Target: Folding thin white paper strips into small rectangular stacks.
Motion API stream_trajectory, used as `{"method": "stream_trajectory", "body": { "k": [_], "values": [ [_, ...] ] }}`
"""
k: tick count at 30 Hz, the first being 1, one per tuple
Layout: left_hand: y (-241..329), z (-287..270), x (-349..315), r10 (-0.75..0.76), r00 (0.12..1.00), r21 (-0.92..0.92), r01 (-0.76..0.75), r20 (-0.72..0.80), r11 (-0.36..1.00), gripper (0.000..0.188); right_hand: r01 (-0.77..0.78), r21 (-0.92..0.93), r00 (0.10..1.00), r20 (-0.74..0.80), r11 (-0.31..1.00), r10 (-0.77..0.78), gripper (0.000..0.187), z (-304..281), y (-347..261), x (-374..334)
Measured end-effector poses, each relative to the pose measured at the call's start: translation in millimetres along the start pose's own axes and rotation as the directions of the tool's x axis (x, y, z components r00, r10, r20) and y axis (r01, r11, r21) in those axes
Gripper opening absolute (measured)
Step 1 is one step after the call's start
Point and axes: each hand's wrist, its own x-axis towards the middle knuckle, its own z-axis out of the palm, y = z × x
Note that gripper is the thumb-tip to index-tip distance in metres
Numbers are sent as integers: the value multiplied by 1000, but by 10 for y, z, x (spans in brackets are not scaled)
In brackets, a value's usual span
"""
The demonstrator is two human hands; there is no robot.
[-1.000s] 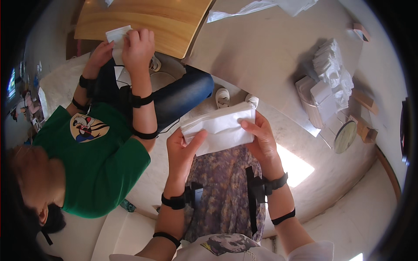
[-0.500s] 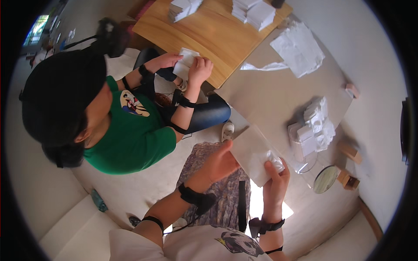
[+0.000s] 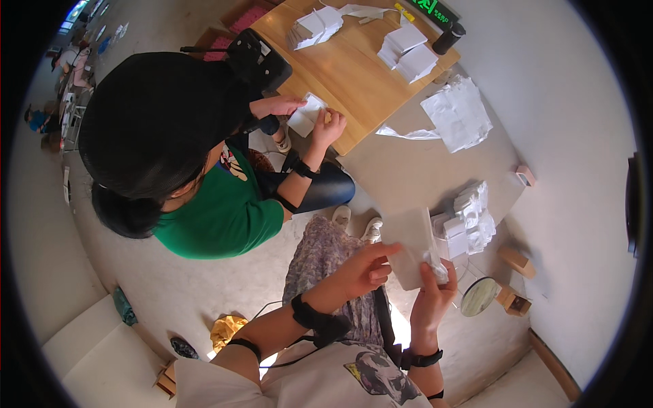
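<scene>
1. Head view: a translucent packet (image 3: 408, 234) is held up in front of the person, above the patterned skirt (image 3: 316, 258) and slightly to its right.
2. The right hand (image 3: 435, 299) is closed in a pinch on the packet's lower right corner, thumb on the near face, beside a crumpled, shiny patch.
3. The left hand (image 3: 360, 272) is partly open, index finger stretched toward the packet's left edge and the other fingers curled loosely; it seems to grip nothing, though from this angle I cannot tell whether the fingertip touches the packet.
4. Beyond the packet, near its right edge, a pile of white packets (image 3: 469, 221) lies on a pale surface (image 3: 398, 173), with a round disc (image 3: 479, 296) and a wooden block (image 3: 517, 261) nearby.
5. To the left, a co-worker in a green shirt (image 3: 211, 224) holds a small white packet (image 3: 307, 117) in both hands, beside a wooden table (image 3: 354, 75) bearing paper stacks (image 3: 315, 28).
</scene>
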Motion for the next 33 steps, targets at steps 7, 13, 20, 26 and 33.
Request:
{"method": "stream_trajectory", "body": {
  "k": [7,13,20,26,33],
  "values": [
    [14,247,-106,28,999,22,-29,22,999,14,-10,87,995,102,996,1,14,-31,-290,144],
    [-91,236,31,93,988,-102,-80,127,992,19,4,-61,925,378,998,20,17,-389,-662,368],
    [-70,84,123,396,905,672,-392,157,628,47,32,-202,724,680,979,117,20,-645,-1070,560],
    [225,758,-261,436,829,878,-453,351,156,51,360,-415,589,796,835,142,20,-544,-1443,551],
    [-380,1363,-524,366,886,958,-280,284,-65,52,761,-342,449,891,551,-66,23,-558,-1435,448]
  ]
}}
